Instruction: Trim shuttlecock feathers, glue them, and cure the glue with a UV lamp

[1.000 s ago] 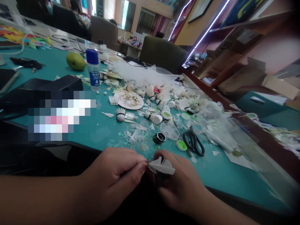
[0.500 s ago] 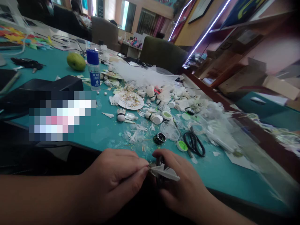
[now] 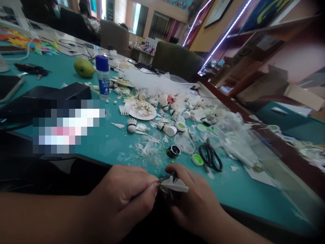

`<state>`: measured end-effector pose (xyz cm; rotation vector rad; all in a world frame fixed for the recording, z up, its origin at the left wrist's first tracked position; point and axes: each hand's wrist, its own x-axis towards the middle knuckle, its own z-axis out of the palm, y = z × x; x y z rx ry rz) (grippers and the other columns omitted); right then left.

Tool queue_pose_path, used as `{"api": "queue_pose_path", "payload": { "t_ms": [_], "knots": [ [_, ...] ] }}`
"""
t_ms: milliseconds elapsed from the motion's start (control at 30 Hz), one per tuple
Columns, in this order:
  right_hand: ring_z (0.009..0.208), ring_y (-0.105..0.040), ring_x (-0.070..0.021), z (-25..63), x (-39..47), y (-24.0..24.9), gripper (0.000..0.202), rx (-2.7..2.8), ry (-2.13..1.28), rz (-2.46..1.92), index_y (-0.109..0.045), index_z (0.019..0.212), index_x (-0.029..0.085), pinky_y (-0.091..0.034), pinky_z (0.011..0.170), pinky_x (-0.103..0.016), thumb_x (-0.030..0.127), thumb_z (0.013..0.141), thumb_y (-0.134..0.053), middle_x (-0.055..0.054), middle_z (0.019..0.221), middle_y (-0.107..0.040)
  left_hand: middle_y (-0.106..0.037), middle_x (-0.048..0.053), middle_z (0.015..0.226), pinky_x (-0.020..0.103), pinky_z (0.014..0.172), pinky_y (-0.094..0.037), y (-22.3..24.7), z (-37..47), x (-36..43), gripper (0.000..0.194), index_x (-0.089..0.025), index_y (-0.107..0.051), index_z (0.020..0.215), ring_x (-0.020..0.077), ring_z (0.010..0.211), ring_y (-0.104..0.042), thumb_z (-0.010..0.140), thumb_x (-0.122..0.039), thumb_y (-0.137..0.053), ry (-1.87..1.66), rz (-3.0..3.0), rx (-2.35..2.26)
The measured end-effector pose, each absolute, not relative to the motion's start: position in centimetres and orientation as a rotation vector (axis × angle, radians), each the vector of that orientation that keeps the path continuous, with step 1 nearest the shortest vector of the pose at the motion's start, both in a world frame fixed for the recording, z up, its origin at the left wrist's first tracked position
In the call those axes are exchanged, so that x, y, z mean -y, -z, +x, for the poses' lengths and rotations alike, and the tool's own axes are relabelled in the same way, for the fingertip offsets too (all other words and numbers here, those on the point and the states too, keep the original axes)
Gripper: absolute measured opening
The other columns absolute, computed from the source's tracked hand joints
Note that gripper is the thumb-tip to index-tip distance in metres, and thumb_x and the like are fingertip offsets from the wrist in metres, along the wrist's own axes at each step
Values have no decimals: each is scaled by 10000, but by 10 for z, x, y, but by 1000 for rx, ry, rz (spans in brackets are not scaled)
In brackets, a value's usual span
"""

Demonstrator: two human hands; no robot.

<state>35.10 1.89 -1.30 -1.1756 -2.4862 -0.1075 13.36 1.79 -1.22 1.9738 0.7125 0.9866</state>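
Close to the table's front edge, my left hand (image 3: 127, 200) pinches the thin end of a trimmed white feather (image 3: 175, 184) between thumb and forefinger. The feather points right, across the front of my right hand (image 3: 193, 200). Curled fingers of that hand hold a dark tool (image 3: 175, 195) that looks like pliers; the feather and fingers cover most of it. The tool's jaws seem to be near the pinched end, but whether they touch it cannot be made out. Just beyond my hands lie a black jar (image 3: 173, 151), a green-filled lid (image 3: 197, 159) and black-handled scissors (image 3: 210, 157).
Cut shuttlecocks (image 3: 132, 125) and feather scraps surround a white disc (image 3: 146, 115) of gold bits. A blue-capped glue bottle (image 3: 103, 79) stands near a green mango (image 3: 83, 67). Crumpled clear plastic (image 3: 236, 135) lies right. A black case (image 3: 71, 91) sits left. People sit far back.
Both hands have shifted slightly left, staying close together. The feather's tip has moved left and a little up. Things on the table look the same.
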Motion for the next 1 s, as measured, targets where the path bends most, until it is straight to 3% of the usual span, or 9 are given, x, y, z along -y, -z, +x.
{"api": "queue_pose_path", "payload": {
  "t_ms": [433,667,1000],
  "knots": [
    [659,-712,-247,353,-16,8,394,2523,163,-1115,-477,1105,146,-587,531,-337,149,714,-430,-120,830,-719,-647,23,705,225,644,-438,11,133,-21,265,-140,-647,853,130,665,-598,963,-104,-409,-1017,2026,-556],
    [777,-718,-266,356,-22,13,436,2489,122,-1124,-484,1175,127,-607,631,-367,203,746,-499,-147,938,-712,-542,-41,586,184,555,-381,9,134,-21,336,-177,-512,631,75,550,-531,954,-155,-423,-999,1923,-752],
    [802,-730,-265,356,-24,14,422,2486,230,-1071,-502,1169,112,-615,649,-353,191,756,-458,-157,935,-728,-586,-34,573,185,563,-408,9,136,-17,384,-181,-538,587,88,559,-584,958,-224,-446,-901,1767,-835]
  ]
}}
